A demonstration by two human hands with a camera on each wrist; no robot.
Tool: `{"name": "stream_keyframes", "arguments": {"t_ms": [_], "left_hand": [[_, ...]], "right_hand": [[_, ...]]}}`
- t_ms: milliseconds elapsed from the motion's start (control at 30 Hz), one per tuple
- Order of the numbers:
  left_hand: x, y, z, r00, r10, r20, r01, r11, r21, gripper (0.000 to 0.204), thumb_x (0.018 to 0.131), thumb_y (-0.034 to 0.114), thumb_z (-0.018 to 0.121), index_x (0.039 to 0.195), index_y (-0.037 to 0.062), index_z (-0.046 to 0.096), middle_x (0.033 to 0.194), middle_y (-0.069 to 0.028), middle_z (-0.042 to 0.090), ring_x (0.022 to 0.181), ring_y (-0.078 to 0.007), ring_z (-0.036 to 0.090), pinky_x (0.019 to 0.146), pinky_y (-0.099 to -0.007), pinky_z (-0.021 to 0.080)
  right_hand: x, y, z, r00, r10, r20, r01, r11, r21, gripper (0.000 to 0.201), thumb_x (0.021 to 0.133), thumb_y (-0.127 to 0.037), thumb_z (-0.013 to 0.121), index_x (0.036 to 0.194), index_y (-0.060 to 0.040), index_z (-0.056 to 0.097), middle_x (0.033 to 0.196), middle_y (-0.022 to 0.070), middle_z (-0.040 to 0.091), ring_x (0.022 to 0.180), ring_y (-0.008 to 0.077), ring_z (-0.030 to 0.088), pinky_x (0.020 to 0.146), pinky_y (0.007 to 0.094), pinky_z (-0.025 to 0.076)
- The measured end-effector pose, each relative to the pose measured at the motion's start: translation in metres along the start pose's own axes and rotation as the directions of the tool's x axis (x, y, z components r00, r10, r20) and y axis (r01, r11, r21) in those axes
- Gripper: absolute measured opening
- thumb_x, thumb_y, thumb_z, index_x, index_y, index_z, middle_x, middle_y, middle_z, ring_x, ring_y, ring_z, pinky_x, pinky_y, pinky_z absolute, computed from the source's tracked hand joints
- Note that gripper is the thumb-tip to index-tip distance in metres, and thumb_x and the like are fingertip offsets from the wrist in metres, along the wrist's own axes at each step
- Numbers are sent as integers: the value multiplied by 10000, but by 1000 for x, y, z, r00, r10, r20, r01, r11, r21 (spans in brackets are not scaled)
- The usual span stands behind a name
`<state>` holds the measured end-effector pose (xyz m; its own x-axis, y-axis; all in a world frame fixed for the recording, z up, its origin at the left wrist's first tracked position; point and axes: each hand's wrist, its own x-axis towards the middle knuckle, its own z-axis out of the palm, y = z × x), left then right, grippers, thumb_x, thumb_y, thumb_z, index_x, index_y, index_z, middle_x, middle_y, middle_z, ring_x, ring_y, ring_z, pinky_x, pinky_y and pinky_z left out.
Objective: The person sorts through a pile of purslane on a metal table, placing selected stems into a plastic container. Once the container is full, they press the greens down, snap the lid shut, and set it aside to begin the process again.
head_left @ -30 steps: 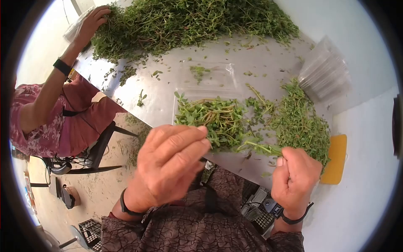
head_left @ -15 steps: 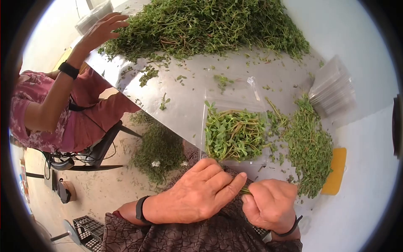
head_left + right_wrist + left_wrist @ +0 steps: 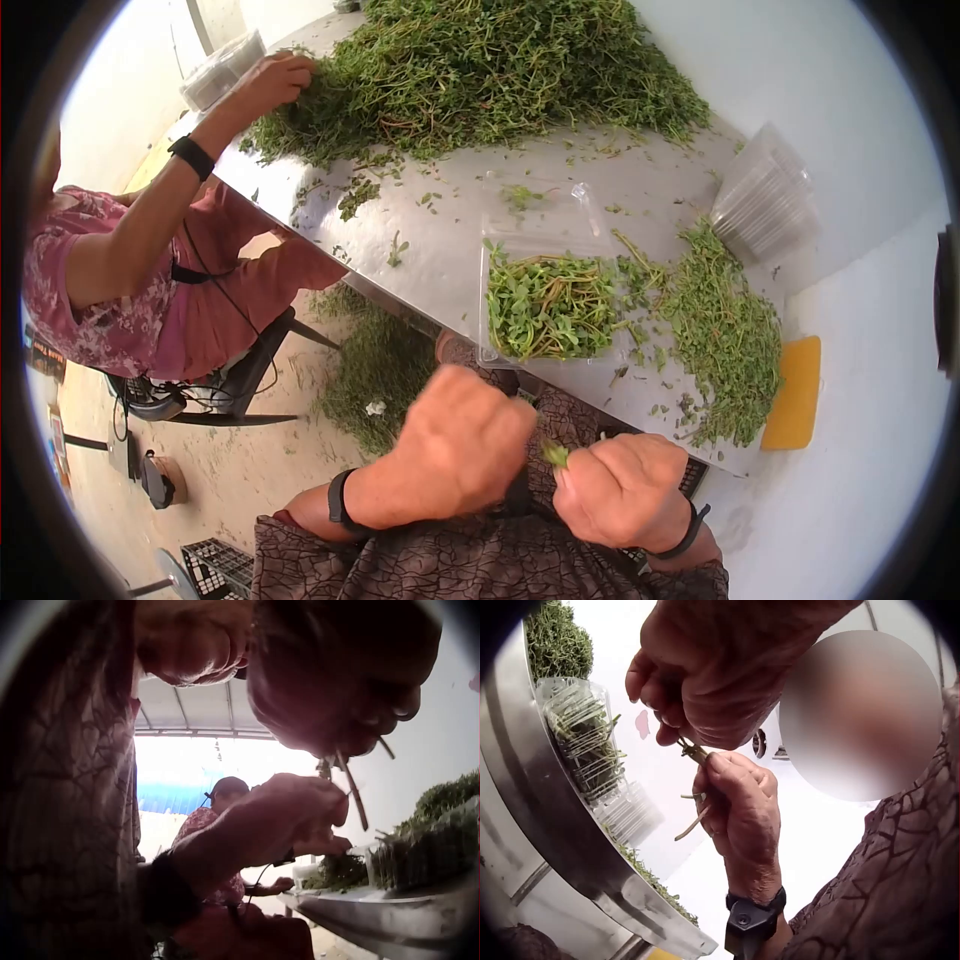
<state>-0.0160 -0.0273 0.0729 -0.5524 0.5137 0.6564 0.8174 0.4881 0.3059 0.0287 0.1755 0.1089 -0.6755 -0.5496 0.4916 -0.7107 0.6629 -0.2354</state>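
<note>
My right hand (image 3: 620,490) grips purslane stems (image 3: 697,753), their cut ends poking out below the fingers in the left wrist view. A leafy green tip (image 3: 554,453) shows beside its thumb in the head view. Close on its left is my left hand (image 3: 455,445), blurred, with curled fingers. In the left wrist view its fingertips pinch at the upper end of the stems. Both hands are over my lap, in front of the table edge. Past them, a clear plastic clamshell box (image 3: 484,325) lies with its lid back, filled with purslane sprigs (image 3: 555,305).
A big purslane heap (image 3: 520,75) covers the far end of the metal table (image 3: 440,245). Right of the box lies a smaller pile (image 3: 720,330), beside stacked clear boxes (image 3: 765,195) and a yellow board (image 3: 793,393). Another person's hand (image 3: 275,80) touches the heap at left.
My hands came together at the stems and moved down toward my lap; now a small gap shows between them in the head view. The other person's hand lifted, then returned to the heap.
</note>
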Motion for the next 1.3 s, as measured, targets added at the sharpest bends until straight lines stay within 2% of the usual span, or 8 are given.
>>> {"name": "stream_keyframes", "arguments": {"t_ms": [67,100,167,300,400,633,733,1300], "left_hand": [[-2,-13,-2,980,-173,-99,187,971,148,192,604,2,647,782,50,596,677,-76,483,646,-280,510,597,-399,442],[1,-20,-10,940,-301,-159,288,952,-99,154,685,-58,624,811,28,608,697,-85,557,674,-274,561,599,-378,463],[12,-23,-23,889,-414,-196,362,897,-253,163,766,-100,600,883,0,653,759,-90,639,706,-238,607,628,-335,482],[36,-34,-21,867,-424,-262,343,889,-302,191,809,-89,627,965,1,691,789,-95,673,730,-212,626,655,-300,484],[46,-52,2,903,-261,-341,198,958,-209,213,792,-36,695,993,32,714,830,-93,687,760,-221,634,727,-311,480],[61,-66,19,985,-142,-101,141,990,-13,251,855,-39,613,1085,15,697,1038,-148,713,1032,-260,662,1037,-430,421],[57,-71,14,966,-212,-149,194,973,-127,303,836,-68,588,1112,25,672,1095,-154,694,1082,-300,643,1074,-486,376],[26,-61,-31,903,-428,36,430,897,-102,346,829,-35,595,1175,-29,618,1214,-212,640,1155,-385,604,985,-396,462]], "right_hand": [[-1,-6,-8,997,-18,-70,23,998,64,129,688,-104,699,727,-57,586,576,12,456,445,163,491,398,304,386],[-2,-4,-10,997,-18,-80,23,998,63,129,688,-104,699,727,-57,586,576,12,456,445,163,491,398,304,386],[-6,-1,-14,976,25,-214,-24,1000,9,119,685,-89,692,747,-44,601,586,26,491,449,184,508,393,312,386],[-16,9,-16,952,130,-276,-160,983,-88,133,685,-62,700,784,-18,622,601,58,513,467,221,535,407,317,413],[-22,17,-16,949,173,-264,-199,977,-74,130,698,-55,699,789,-6,621,622,76,546,486,237,553,420,320,429],[-36,36,-17,932,309,-191,-328,941,-78,115,719,-48,688,805,-12,622,650,92,584,510,264,567,444,344,430],[-39,42,-19,914,344,-216,-369,925,-86,115,719,-47,686,808,-12,622,643,98,579,506,276,560,447,356,421],[-43,64,-24,905,390,-169,-409,907,-99,128,701,-5,695,801,-18,617,626,94,561,501,272,544,451,349,404]]}}
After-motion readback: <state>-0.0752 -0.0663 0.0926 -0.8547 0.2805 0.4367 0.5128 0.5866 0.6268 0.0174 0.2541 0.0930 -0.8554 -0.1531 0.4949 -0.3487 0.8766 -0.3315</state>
